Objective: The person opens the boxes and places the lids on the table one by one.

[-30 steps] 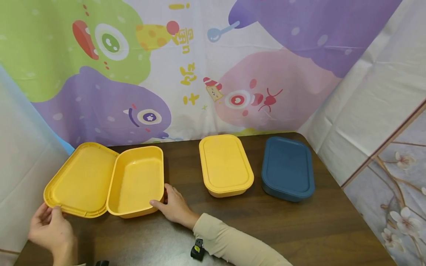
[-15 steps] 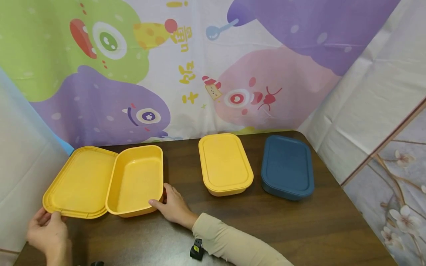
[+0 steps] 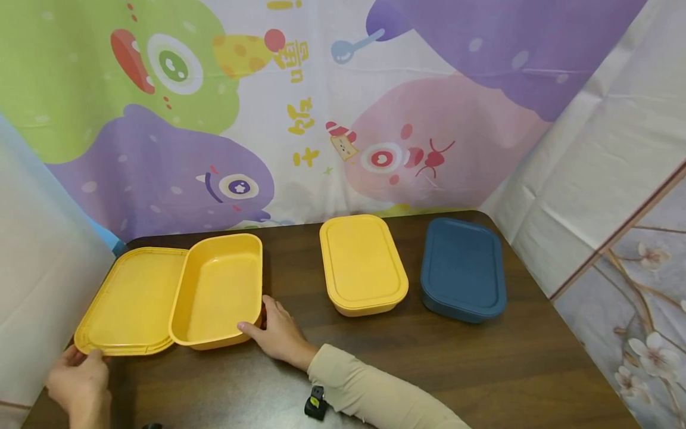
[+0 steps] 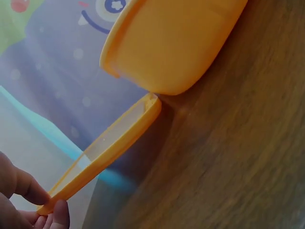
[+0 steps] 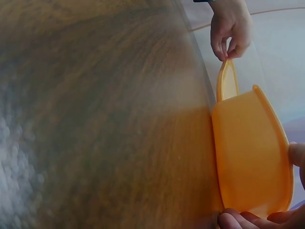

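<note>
In the head view an uncovered yellow lunch box (image 3: 220,292) stands at the left of the table, nothing inside it. Its yellow lid (image 3: 134,298) lies beside it on the left, inner side up and low over the table. My left hand (image 3: 81,381) pinches the lid's near left corner between thumb and fingers. In the left wrist view the lid (image 4: 105,152) tilts, its far end down by the box (image 4: 176,47). My right hand (image 3: 281,333) grips the box's near right corner, thumb on the rim and fingers along the outer wall.
A lidded yellow lunch box (image 3: 364,265) stands right of the middle, and a lidded blue one (image 3: 463,271) is farther right. Behind the dark wooden table (image 3: 429,375) hangs a cartoon curtain (image 3: 316,119). White cloth (image 3: 48,286) borders the left side.
The lid has come down flatter toward the table, its far edge dropping most, with my left hand still pinching it. My right hand and the box have stayed in place.
</note>
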Demonstrator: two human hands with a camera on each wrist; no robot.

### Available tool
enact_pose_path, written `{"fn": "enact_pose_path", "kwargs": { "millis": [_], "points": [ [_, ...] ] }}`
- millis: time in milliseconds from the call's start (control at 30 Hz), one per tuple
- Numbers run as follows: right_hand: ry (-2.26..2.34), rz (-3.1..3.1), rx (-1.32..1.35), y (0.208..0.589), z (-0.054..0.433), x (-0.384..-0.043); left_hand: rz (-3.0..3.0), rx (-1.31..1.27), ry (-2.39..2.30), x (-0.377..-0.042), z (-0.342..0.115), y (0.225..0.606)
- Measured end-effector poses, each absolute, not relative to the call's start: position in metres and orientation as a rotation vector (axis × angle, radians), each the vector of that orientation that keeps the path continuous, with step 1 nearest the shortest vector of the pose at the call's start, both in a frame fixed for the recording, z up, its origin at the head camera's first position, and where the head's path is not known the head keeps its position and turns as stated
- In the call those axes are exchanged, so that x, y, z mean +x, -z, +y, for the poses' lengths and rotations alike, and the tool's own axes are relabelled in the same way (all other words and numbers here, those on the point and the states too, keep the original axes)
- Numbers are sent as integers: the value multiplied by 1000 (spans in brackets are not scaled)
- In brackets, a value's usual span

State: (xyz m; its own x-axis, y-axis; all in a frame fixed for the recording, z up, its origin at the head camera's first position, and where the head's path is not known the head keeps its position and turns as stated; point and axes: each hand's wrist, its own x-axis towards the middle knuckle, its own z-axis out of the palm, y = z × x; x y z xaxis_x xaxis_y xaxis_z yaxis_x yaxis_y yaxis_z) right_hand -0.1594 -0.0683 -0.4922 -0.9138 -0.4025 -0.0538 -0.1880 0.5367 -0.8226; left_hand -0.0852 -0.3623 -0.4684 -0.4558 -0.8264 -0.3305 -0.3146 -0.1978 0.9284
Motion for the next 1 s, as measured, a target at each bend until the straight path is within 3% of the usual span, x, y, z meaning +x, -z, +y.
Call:
{"fn": "enact_pose_path", "kwargs": {
  "millis": [1000],
  "points": [
    [1218,2560,-541,491,-69,-158,-2152,1439,1436,-77,-377,480]
  ]
}}
